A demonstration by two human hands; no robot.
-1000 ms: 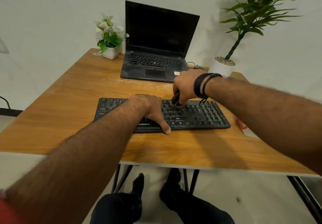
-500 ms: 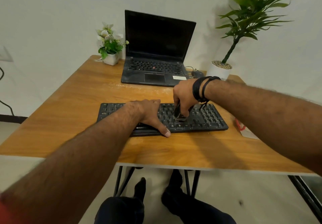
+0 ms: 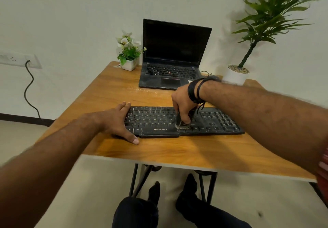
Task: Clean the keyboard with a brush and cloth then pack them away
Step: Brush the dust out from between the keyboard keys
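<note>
A black keyboard (image 3: 218, 121) lies across the middle of the wooden desk (image 3: 177, 151). My left hand (image 3: 117, 121) rests flat on its left end, fingers spread, thumb on the desk in front of it. My right hand (image 3: 182, 103) is closed around a small dark brush (image 3: 181, 123), whose bristle end touches the keys just right of the space bar. No cloth is visible.
A black laptop (image 3: 172, 57) stands open at the back of the desk. A small white flower pot (image 3: 129, 64) sits to its left and a tall potted plant (image 3: 237, 75) to its right. A wall socket with a black cable (image 3: 28, 89) is at far left.
My left hand has slid from the keyboard's middle to its left end. The brush has moved down toward the front row of keys. The camera has pulled back and up.
</note>
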